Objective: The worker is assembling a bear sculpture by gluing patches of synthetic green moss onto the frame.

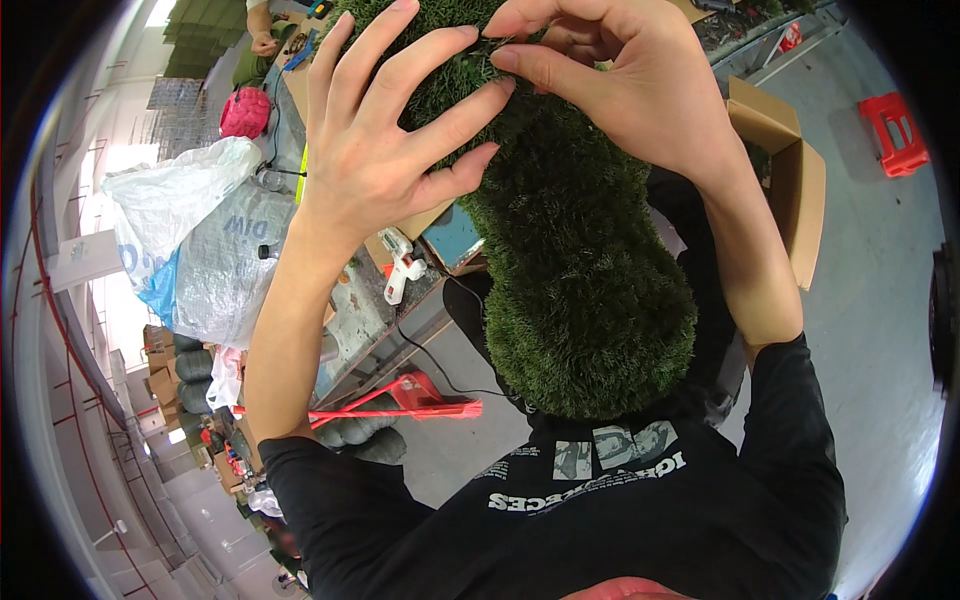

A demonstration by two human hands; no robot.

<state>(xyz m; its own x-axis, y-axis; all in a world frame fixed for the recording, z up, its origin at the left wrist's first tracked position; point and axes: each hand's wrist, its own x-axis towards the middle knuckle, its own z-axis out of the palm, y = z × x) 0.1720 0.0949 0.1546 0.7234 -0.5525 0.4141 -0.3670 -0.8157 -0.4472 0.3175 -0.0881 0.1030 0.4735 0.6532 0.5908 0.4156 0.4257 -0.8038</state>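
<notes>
A large figure covered in dark green artificial foliage (590, 270) lies across my lap and reaches up past the top edge between my arms. On its upper part rests my left hand (385, 140), its fingers spread against the greenery. My right hand (620, 80) is closed in a pinch over the same spot, thumb and forefinger meeting at the foliage near my left fingertips. Whatever lies in that pinch is too small to make out. Left of the figure, a white glue gun (400, 268) with a dark cord sits on the workbench (362, 312).
Plastic bags (225, 260) stand left of my left forearm, below a pink object (245, 112). At upper left is another person's hand (263, 44). An open cardboard box (803, 190) and a red stool (893, 134) are on the right. Red legs of something (400, 400) jut out beneath the bench.
</notes>
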